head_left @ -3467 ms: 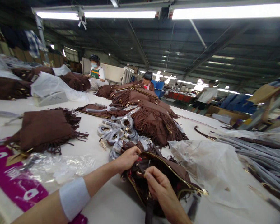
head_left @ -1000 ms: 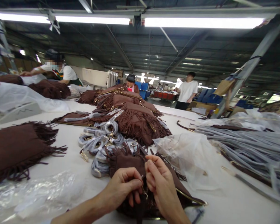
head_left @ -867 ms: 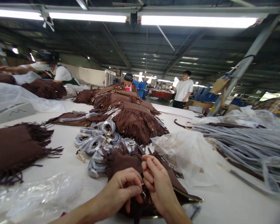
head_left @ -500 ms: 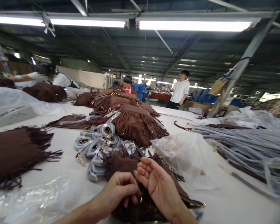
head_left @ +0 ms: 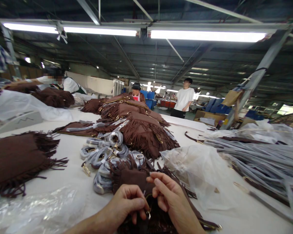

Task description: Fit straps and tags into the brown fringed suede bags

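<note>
Over a brown fringed bag (head_left: 133, 177) on the white table, my two hands are close together. Bent fingers of my left hand (head_left: 130, 203) pinch a dark strap with a small shiny metal ring (head_left: 148, 215) just below the fingertips. My right hand (head_left: 169, 198) has its fingers curled and thumb drawn in towards them; whatever lies between its fingertips is too small to make out. A thin pale sliver shows between the hands. Under my right wrist runs the bag's zipper edge (head_left: 211, 225). Wrapped coiled straps (head_left: 104, 172) with gold clasps lie left of the bag.
Further back is a heap of brown fringed bags (head_left: 141, 130). Another fringed piece (head_left: 13, 159) lies left, near clear plastic (head_left: 39, 211). To the right are crumpled plastic (head_left: 192, 169) and long wrapped straps (head_left: 254, 162). A co-worker (head_left: 73, 85) leans in at left; a person (head_left: 184, 99) stands behind.
My right hand has turned from an open palm to curled fingers and drawn-in thumb. My left hand keeps its pinch by the metal ring. The view has shifted slightly.
</note>
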A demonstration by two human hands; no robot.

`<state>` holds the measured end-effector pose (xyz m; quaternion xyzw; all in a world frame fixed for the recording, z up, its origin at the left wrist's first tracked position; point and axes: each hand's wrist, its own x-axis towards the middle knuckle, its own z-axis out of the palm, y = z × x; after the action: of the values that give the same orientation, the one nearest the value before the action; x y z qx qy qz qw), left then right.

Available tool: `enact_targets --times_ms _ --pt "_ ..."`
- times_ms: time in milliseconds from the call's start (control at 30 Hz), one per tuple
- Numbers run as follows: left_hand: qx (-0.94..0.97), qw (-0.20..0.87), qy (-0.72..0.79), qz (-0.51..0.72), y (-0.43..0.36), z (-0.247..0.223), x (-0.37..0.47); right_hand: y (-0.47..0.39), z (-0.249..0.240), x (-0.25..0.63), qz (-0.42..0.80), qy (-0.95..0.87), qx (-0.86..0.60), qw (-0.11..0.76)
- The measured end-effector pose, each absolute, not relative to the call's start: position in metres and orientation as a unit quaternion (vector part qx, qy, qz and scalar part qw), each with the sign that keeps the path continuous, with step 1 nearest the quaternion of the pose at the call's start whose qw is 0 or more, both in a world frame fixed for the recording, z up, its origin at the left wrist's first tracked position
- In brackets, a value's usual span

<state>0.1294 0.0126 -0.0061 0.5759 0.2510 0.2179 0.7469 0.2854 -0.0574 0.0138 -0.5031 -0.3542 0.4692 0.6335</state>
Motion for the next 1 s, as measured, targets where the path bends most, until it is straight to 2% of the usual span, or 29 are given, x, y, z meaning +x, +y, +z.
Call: enact_targets --times_ms 333,633,1000 --pt "0.597 0.730 0.261 0.204 0.012 -0.003 0.128 -0.060 0.018 0.279 0.465 -0.328 -0.502 0.651" --pt "0.640 0.695 0.240 0.224 0.010 0.010 0.119 -0.064 0.013 0.281 0.488 -0.422 -0.522 0.557" --pt "0.678 0.656 0.217 0.252 0.012 0.010 0.118 -0.065 0.006 0.279 0.453 -0.457 -0.530 0.553"
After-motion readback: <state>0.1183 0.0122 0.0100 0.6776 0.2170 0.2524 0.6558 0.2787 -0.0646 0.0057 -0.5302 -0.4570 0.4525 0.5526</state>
